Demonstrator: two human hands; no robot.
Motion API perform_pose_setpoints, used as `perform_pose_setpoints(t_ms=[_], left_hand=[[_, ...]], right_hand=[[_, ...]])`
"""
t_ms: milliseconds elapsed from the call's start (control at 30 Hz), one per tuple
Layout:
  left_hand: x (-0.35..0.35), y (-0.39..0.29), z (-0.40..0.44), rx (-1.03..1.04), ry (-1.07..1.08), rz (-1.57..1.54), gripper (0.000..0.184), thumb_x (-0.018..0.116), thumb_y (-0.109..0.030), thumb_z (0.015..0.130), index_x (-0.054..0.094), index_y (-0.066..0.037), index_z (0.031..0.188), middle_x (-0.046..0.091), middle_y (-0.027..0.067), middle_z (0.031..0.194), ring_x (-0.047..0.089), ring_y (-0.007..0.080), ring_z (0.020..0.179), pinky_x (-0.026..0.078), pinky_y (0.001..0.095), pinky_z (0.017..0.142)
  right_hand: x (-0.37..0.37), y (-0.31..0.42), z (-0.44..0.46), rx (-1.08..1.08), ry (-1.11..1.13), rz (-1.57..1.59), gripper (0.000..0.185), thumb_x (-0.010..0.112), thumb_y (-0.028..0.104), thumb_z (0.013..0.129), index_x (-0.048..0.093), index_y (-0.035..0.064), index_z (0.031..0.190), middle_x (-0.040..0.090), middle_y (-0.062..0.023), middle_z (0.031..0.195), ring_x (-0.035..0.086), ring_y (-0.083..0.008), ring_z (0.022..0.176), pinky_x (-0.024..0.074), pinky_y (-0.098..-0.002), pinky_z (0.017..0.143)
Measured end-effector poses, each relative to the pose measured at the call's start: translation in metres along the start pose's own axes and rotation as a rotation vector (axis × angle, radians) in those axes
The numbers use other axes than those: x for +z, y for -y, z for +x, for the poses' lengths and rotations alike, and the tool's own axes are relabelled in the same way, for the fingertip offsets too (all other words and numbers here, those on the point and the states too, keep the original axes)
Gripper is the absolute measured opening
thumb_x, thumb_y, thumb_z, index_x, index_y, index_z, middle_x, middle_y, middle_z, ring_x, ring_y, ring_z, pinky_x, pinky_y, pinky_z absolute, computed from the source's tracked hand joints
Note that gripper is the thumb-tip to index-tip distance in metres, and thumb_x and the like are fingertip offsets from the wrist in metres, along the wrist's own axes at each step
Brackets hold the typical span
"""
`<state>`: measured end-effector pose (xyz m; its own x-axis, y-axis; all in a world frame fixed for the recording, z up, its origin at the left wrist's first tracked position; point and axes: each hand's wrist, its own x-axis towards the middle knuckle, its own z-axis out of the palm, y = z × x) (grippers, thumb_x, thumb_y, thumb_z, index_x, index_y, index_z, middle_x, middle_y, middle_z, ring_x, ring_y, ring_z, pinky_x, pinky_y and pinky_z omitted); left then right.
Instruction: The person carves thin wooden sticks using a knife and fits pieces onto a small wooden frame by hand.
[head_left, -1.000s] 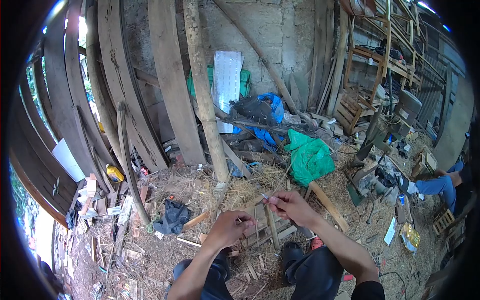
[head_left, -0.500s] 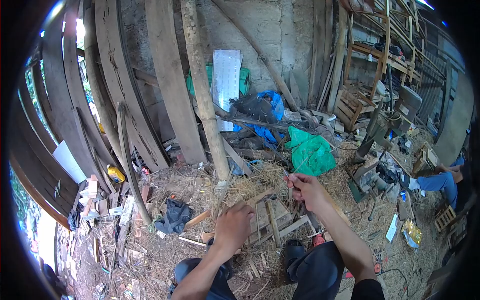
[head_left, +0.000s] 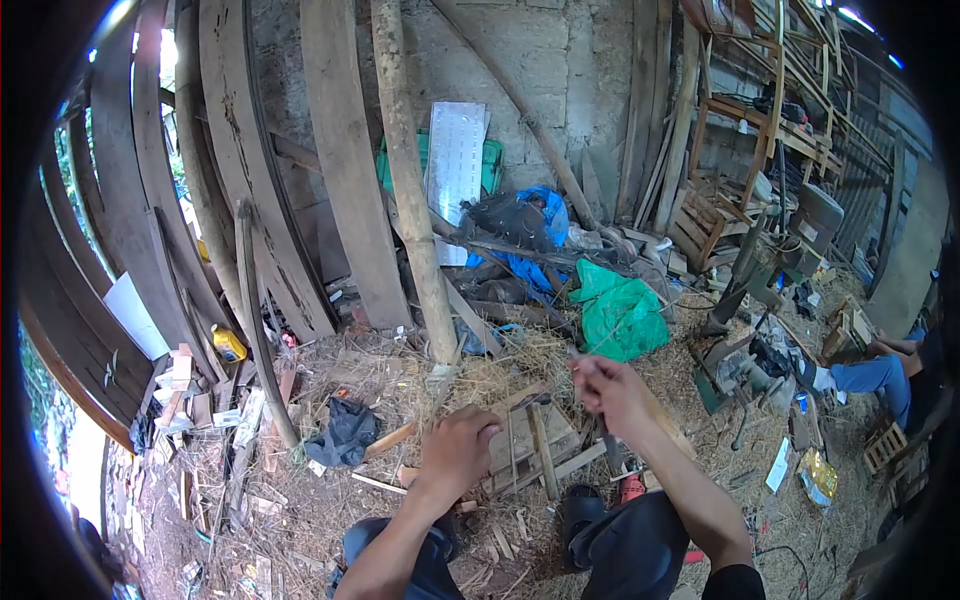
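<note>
My left hand point(head_left: 458, 452) hovers beside a small wooden piece, its fingers curled and its thumb toward the right. Whatever those fingers may hold is hidden. Farther right, my right hand point(head_left: 610, 396) is raised with fingertips pinched together; a small thin thing seems to stick out from them, too blurred to name. Between and below the hands lies a flat piece made of boards point(head_left: 568, 442). What looks like a hammer rests on it, its wooden handle point(head_left: 545, 452) pointing toward me.
A green plastic bag point(head_left: 622, 315) lies ahead, by a bamboo post point(head_left: 408, 190). Black cloth or plastic point(head_left: 345, 432) sits on the straw-covered ground at left, near a yellow bottle point(head_left: 228, 345). At the right edge another person's leg point(head_left: 872, 380) shows. Wood scraps lie around.
My left hand has turned slightly, so its thumb now shows. My right hand has shifted a little and stays pinched. The camera view has moved slightly.
</note>
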<state>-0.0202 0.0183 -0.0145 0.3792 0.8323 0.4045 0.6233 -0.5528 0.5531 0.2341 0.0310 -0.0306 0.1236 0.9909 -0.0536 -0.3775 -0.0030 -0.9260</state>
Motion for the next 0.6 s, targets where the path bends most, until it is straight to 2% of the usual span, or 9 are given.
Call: perform_pose_setpoints(t_ms=[67,167,200,267,300,367,500,533,600], left_hand=[[-0.005,-0.009,0.004,-0.101,0.125,-0.213,0.012,0.061,-0.009,0.084,0.068,-0.004,0.091,0.065,0.0117,0.083,0.063,0.0265,0.074,0.048,0.034,0.067],[-0.003,-0.004,0.006,-0.16,0.247,-0.365,0.015,0.06,-0.007,0.084,0.067,-0.005,0.096,0.066,0.0131,0.087,0.063,0.0321,0.078,0.049,0.0388,0.071],[-0.003,-0.002,0.006,-0.162,0.239,-0.366,0.015,0.06,-0.007,0.084,0.067,-0.005,0.096,0.066,0.0131,0.087,0.063,0.0321,0.078,0.049,0.0388,0.071],[-0.004,0.003,0.004,-0.114,0.184,-0.331,0.015,0.061,-0.007,0.083,0.068,-0.006,0.096,0.066,0.0127,0.087,0.063,0.0323,0.078,0.049,0.0391,0.072],[-0.005,0.007,0.003,-0.117,0.182,-0.334,0.015,0.061,-0.007,0.083,0.068,-0.006,0.096,0.066,0.0127,0.087,0.063,0.0323,0.078,0.049,0.0391,0.072],[-0.005,0.013,0.001,-0.028,0.09,-0.162,0.012,0.061,-0.008,0.084,0.069,-0.006,0.093,0.064,0.0125,0.084,0.062,0.032,0.078,0.049,0.0393,0.07],[0.002,0.005,0.006,0.007,-0.049,-0.082,0.012,0.062,-0.008,0.082,0.068,-0.006,0.093,0.06,0.0108,0.082,0.062,0.0308,0.078,0.049,0.0387,0.069],[0.006,0.0,0.009,0.103,-0.09,-0.019,0.013,0.061,-0.007,0.081,0.066,-0.007,0.093,0.058,0.01,0.083,0.061,0.0295,0.079,0.049,0.038,0.069],[0.012,-0.005,0.011,0.197,-0.134,0.031,0.015,0.061,-0.005,0.079,0.065,-0.007,0.094,0.056,0.0092,0.083,0.061,0.0282,0.079,0.049,0.0374,0.069]], right_hand=[[0.02,-0.001,-0.014,-0.05,0.269,-0.159,0.024,0.053,0.019,0.096,0.061,-0.002,0.104,0.055,0.0012,0.073,0.038,-0.003,0.05,0.0275,-0.0184,0.043],[0.035,-0.004,-0.02,-0.031,0.384,-0.245,0.024,0.054,0.021,0.096,0.059,-0.0003,0.104,0.051,0.0027,0.07,0.037,-0.003,0.051,0.026,-0.0179,0.045],[0.034,-0.002,-0.017,-0.031,0.39,-0.249,0.024,0.054,0.021,0.096,0.059,-0.0003,0.104,0.051,0.0027,0.07,0.037,-0.003,0.051,0.026,-0.0179,0.045],[0.021,0.004,-0.007,-0.023,0.127,-0.112,0.022,0.053,0.018,0.096,0.061,-0.0006,0.104,0.056,0.0016,0.073,0.038,-0.0032,0.049,0.0269,-0.0186,0.042],[0.008,0.005,0.002,-0.02,0.129,-0.115,0.022,0.053,0.018,0.096,0.061,-0.0006,0.104,0.056,0.0016,0.073,0.038,-0.0032,0.049,0.0269,-0.0186,0.042],[-0.017,0.008,0.017,-0.093,-0.015,0.069,0.023,0.055,0.02,0.095,0.061,-0.0002,0.105,0.055,0.0021,0.072,0.037,-0.0034,0.048,0.0263,-0.0187,0.042],[0.008,0.003,-0.002,0.018,0.063,-0.094,0.025,0.055,0.021,0.095,0.061,-0.0003,0.107,0.055,0.0015,0.073,0.038,-0.0039,0.05,0.026,-0.0189,0.042],[0.019,-0.002,-0.009,0.018,0.06,-0.097,0.025,0.055,0.021,0.095,0.061,-0.0003,0.107,0.055,0.0015,0.073,0.038,-0.0039,0.05,0.026,-0.0189,0.042],[0.036,-0.011,-0.019,-0.019,0.263,-0.156,0.025,0.055,0.021,0.095,0.061,-0.0005,0.107,0.055,0.0014,0.075,0.037,-0.0043,0.051,0.0263,-0.0186,0.043]])
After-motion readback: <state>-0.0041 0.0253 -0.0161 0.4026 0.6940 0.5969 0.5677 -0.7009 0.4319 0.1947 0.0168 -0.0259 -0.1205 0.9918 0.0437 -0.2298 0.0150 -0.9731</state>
